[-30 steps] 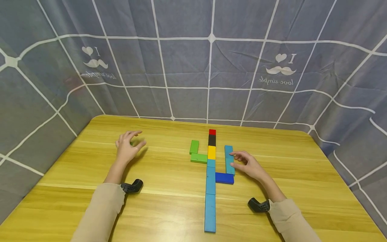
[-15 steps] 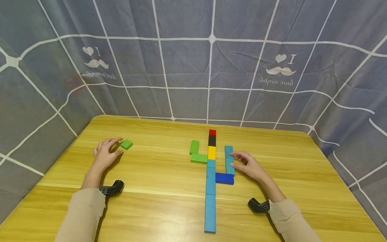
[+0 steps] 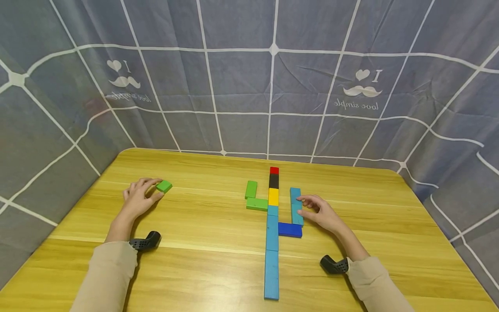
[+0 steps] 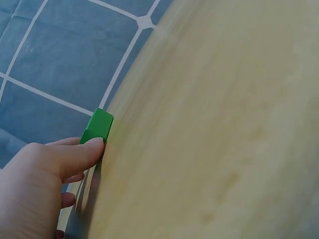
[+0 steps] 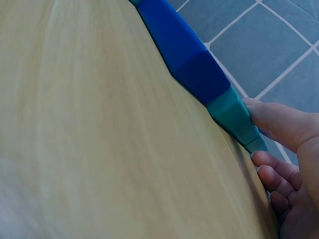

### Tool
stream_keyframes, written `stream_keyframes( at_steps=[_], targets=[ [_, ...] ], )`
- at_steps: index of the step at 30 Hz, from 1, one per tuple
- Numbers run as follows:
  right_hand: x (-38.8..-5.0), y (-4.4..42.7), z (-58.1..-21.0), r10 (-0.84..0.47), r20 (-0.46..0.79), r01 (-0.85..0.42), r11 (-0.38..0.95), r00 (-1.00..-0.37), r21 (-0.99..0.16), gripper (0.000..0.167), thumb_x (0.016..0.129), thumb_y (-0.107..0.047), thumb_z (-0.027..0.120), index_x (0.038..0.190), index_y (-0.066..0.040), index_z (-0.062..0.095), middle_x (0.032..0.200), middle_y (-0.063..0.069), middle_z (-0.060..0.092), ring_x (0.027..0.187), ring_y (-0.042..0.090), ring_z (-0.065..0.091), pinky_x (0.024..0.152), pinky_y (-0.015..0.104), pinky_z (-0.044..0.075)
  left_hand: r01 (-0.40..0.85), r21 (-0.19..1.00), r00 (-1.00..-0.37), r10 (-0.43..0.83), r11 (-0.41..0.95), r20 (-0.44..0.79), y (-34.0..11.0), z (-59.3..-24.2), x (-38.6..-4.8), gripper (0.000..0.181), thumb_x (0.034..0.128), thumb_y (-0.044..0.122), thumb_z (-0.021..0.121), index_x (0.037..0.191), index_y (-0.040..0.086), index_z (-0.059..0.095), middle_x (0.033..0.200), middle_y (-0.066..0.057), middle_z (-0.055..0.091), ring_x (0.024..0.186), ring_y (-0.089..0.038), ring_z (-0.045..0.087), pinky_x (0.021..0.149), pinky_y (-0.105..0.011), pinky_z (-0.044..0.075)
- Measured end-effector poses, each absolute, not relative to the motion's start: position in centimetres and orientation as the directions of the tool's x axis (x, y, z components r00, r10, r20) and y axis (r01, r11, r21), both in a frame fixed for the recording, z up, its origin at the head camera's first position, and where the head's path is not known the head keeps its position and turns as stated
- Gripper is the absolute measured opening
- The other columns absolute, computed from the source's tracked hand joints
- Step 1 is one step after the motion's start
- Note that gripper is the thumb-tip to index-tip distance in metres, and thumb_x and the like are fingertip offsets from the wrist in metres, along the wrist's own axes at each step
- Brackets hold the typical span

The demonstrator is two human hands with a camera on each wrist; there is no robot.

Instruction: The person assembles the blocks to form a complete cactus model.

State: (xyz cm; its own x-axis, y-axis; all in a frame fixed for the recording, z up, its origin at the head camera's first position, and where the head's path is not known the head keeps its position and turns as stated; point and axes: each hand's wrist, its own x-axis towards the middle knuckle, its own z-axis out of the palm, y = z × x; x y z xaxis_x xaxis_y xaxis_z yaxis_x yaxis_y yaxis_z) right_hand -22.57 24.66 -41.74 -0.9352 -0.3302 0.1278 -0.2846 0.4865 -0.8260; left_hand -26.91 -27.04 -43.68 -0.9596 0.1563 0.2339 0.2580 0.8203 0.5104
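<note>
In the head view my left hand (image 3: 138, 198) is at the table's left, thumb and index finger at opposite sides of a small green block (image 3: 164, 186), pinching it. The left wrist view shows my thumb against that block (image 4: 98, 125), other fingers curled below. My right hand (image 3: 320, 212) rests beside two light blue blocks (image 3: 296, 207) laid end to end. Its index fingertip and thumb touch their right side, fingers loosely bent. A dark blue block (image 3: 290, 230) joins them to a long central row: light blue blocks (image 3: 271, 274), then yellow (image 3: 273, 197), black (image 3: 274, 181) and red (image 3: 274, 170).
Two more green blocks (image 3: 257, 204) form an L at the row's left side. The wooden table (image 3: 202, 260) ends at a grey curtain (image 3: 241, 82) with white lines, hanging behind and at both sides. A black wrist camera (image 3: 148, 241) sits on each forearm.
My left hand drew back leftward off the small green block, then came slightly right again, finger and thumb now at its sides. The right hand and the block row have stayed put.
</note>
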Motion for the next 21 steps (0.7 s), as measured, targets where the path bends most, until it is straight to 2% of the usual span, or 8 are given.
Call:
stream_keyframes(
  at_steps=[6,16,21],
  targets=[
    [-22.52,24.66,-41.72,-0.328,0.126,-0.283,0.489,-0.936,-0.825,0.037,0.084,-0.004,0.063,0.118,0.007,0.054,0.101,0.023,0.052,0.092,0.034,0.045,0.076,0.028,0.038,0.255,0.495,-0.962,0.165,0.831,0.218,-26.84,-43.49,-26.90,0.055,0.0909,0.038,0.054,0.135,0.007,0.042,0.130,-0.026,0.031,0.110,-0.047,0.027,0.078,-0.054,0.016],
    [-22.53,24.68,-41.75,-0.324,0.119,-0.275,0.492,-0.938,-0.826,0.037,0.084,-0.005,0.063,0.119,0.006,0.054,0.102,0.022,0.052,0.093,0.034,0.045,0.077,0.030,0.038,0.225,0.541,-0.961,0.094,0.810,0.259,-26.66,-44.02,-27.14,0.052,0.0864,0.043,0.059,0.124,0.007,0.052,0.127,-0.023,0.038,0.107,-0.043,0.031,0.077,-0.051,0.016],
    [-22.56,24.64,-41.71,-0.321,0.116,-0.272,0.500,-0.940,-0.822,0.037,0.084,-0.006,0.063,0.119,0.005,0.054,0.102,0.021,0.052,0.093,0.033,0.046,0.078,0.033,0.038,0.246,0.571,-0.950,0.079,0.783,0.301,-26.44,-44.21,-27.31,0.049,0.0846,0.039,0.063,0.119,0.005,0.054,0.122,-0.022,0.043,0.106,-0.042,0.033,0.079,-0.051,0.015]
  ],
)
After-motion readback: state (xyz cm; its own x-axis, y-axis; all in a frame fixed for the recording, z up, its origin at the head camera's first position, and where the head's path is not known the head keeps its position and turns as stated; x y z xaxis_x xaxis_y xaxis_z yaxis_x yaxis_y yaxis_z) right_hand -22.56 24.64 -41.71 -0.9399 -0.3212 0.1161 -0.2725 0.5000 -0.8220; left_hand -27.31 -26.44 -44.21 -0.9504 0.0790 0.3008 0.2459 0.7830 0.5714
